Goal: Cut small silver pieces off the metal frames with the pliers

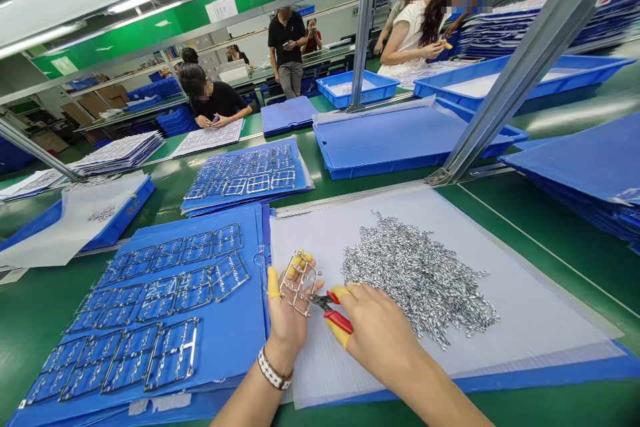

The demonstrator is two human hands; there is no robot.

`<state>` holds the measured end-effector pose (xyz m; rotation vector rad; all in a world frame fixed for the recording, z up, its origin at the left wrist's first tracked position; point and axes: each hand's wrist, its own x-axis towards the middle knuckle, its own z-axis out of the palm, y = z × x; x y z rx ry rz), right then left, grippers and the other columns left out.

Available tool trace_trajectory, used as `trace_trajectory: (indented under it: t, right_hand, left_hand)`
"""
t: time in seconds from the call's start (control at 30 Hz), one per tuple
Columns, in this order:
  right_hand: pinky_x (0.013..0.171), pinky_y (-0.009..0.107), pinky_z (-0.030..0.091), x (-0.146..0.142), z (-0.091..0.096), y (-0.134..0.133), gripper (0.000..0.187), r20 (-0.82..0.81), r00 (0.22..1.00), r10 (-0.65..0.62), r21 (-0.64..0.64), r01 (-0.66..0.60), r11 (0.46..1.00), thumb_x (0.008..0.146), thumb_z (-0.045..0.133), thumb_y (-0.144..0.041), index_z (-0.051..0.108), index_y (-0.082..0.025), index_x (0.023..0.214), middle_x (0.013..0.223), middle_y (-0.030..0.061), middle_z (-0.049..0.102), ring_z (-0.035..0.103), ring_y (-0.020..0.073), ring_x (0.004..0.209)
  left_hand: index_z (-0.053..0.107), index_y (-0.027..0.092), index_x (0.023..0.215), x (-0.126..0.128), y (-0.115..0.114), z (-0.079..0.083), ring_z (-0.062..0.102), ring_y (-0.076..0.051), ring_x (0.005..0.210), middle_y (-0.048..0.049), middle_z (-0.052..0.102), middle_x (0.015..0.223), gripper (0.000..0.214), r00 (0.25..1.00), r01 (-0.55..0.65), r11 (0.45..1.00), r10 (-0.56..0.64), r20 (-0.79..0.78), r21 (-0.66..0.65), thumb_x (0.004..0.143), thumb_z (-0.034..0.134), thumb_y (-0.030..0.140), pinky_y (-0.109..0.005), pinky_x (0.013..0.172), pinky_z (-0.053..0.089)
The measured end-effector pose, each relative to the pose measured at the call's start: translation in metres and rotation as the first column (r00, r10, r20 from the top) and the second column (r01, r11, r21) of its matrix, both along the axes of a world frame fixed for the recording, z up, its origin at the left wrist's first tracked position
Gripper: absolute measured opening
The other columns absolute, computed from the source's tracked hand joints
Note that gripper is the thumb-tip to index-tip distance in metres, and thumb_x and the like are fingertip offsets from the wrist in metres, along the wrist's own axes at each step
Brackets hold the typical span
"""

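My left hand (286,310), with yellow finger cots, is closed on a small metal frame of parts (299,281) held upright over a white sheet (525,307). My right hand (377,333) grips red-handled cutters (330,310) whose tip touches the frame's lower edge. A heap of cut silver metal pieces (417,277) lies on the sheet just right of both hands. To the left, several more metal frames (165,300) lie flat on a blue board (235,327).
A second blue stack with frames (245,173) lies further back. Blue trays (400,140) and slanted metal posts (525,60) stand behind the sheet. Blue boards (590,167) are stacked at right. Other people work at benches beyond.
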<state>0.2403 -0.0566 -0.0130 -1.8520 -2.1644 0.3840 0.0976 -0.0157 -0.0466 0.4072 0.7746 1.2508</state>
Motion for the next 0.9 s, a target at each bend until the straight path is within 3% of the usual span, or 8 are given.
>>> trace_trajectory:
  t: [0.07, 0.17, 0.23, 0.3, 0.4, 0.5, 0.6, 0.9]
  right_hand:
    - [0.075, 0.034, 0.043, 0.006, -0.003, 0.004, 0.022, -0.353, 0.933, -0.075, -0.066, 0.055, 0.996, 0.081, 0.056, -0.034, 0.060, -0.022, 0.099, 0.089, 0.0052, 0.066, 0.060, 0.0214, 0.084]
    - [0.057, 0.027, 0.041, 0.005, -0.008, 0.016, 0.031, -0.834, 0.488, -0.256, -0.260, 0.061, 0.964, 0.082, 0.051, -0.051, 0.054, -0.021, 0.090, 0.075, 0.0002, 0.060, 0.052, 0.0136, 0.060]
    - [0.048, 0.024, 0.034, 0.001, -0.011, 0.025, 0.037, -0.919, 0.196, -0.342, -0.342, 0.033, 0.939, 0.077, 0.056, -0.056, 0.051, -0.020, 0.083, 0.064, -0.0042, 0.051, 0.042, 0.0097, 0.050]
    - [0.046, 0.023, 0.031, -0.002, -0.013, 0.032, 0.037, -0.925, 0.085, -0.370, -0.370, 0.019, 0.929, 0.071, 0.065, -0.052, 0.050, -0.020, 0.082, 0.059, -0.0073, 0.045, 0.038, 0.0079, 0.048]
    - [0.055, 0.024, 0.041, 0.001, -0.012, 0.034, 0.031, -0.942, 0.187, -0.280, -0.275, 0.055, 0.960, 0.073, 0.065, -0.043, 0.053, -0.019, 0.088, 0.071, -0.0030, 0.054, 0.049, 0.0105, 0.059]
    - [0.071, 0.028, 0.047, 0.002, -0.013, 0.026, 0.018, -0.848, 0.525, -0.076, 0.003, 0.149, 0.989, 0.082, 0.055, -0.028, 0.054, -0.021, 0.098, 0.089, 0.0029, 0.061, 0.058, 0.0150, 0.078]
    - [0.073, 0.031, 0.047, -0.008, -0.023, 0.012, 0.031, -0.557, 0.810, 0.186, 0.323, 0.005, 0.946, 0.076, 0.045, -0.004, 0.055, -0.021, 0.100, 0.090, 0.0043, 0.061, 0.057, 0.0171, 0.082]
    - [0.079, 0.038, 0.049, -0.028, -0.033, -0.009, 0.056, -0.261, 0.885, 0.386, 0.420, -0.255, 0.871, 0.066, 0.049, 0.003, 0.049, -0.019, 0.118, 0.096, 0.0075, 0.060, 0.056, 0.0220, 0.091]
  left_hand:
    - [0.061, 0.020, 0.121, 0.002, -0.006, -0.001, 0.041, -0.031, 0.129, -0.0122, 0.053, 0.134, 0.057, 0.993, 0.001, 0.990, 0.016, -0.118, 0.143, 0.084, 0.044, 0.059, -0.044, 0.100, 0.040]
    - [0.060, 0.021, 0.123, 0.007, -0.017, 0.004, 0.032, -0.031, 0.134, -0.0112, 0.049, 0.138, 0.051, 0.934, 0.126, 0.906, 0.029, -0.357, 0.403, 0.078, 0.063, 0.044, -0.043, 0.111, 0.024]
    - [0.062, 0.020, 0.121, 0.009, -0.024, 0.012, 0.028, -0.033, 0.135, -0.0128, 0.049, 0.137, 0.053, 0.898, 0.231, 0.841, 0.009, -0.439, 0.489, 0.071, 0.072, 0.033, -0.043, 0.114, 0.016]
    - [0.063, 0.020, 0.120, 0.009, -0.027, 0.018, 0.027, -0.034, 0.136, -0.0140, 0.050, 0.135, 0.055, 0.888, 0.265, 0.818, 0.000, -0.460, 0.511, 0.067, 0.075, 0.028, -0.043, 0.115, 0.013]
    - [0.058, 0.024, 0.126, 0.005, -0.024, 0.019, 0.016, -0.029, 0.142, -0.0082, 0.038, 0.147, 0.059, 0.882, 0.174, 0.864, 0.077, -0.465, 0.472, 0.069, 0.074, 0.028, -0.038, 0.116, 0.009]
    - [0.048, 0.033, 0.133, 0.002, -0.012, 0.010, 0.016, -0.026, 0.142, -0.0004, 0.027, 0.153, 0.060, 0.944, -0.017, 0.947, 0.121, -0.306, 0.321, 0.077, 0.066, 0.040, -0.037, 0.113, 0.019]
    - [0.039, 0.033, 0.139, 0.001, -0.001, 0.003, 0.035, -0.029, 0.133, -0.0048, 0.035, 0.149, 0.061, 0.999, 0.034, 0.996, -0.033, -0.003, 0.082, 0.083, 0.050, 0.056, -0.043, 0.107, 0.030]
    - [0.034, 0.027, 0.142, -0.003, 0.006, 0.014, 0.059, -0.032, 0.106, -0.0135, 0.062, 0.118, 0.066, 0.907, 0.229, 0.972, -0.190, 0.376, -0.061, 0.085, 0.043, 0.059, -0.047, 0.092, 0.041]
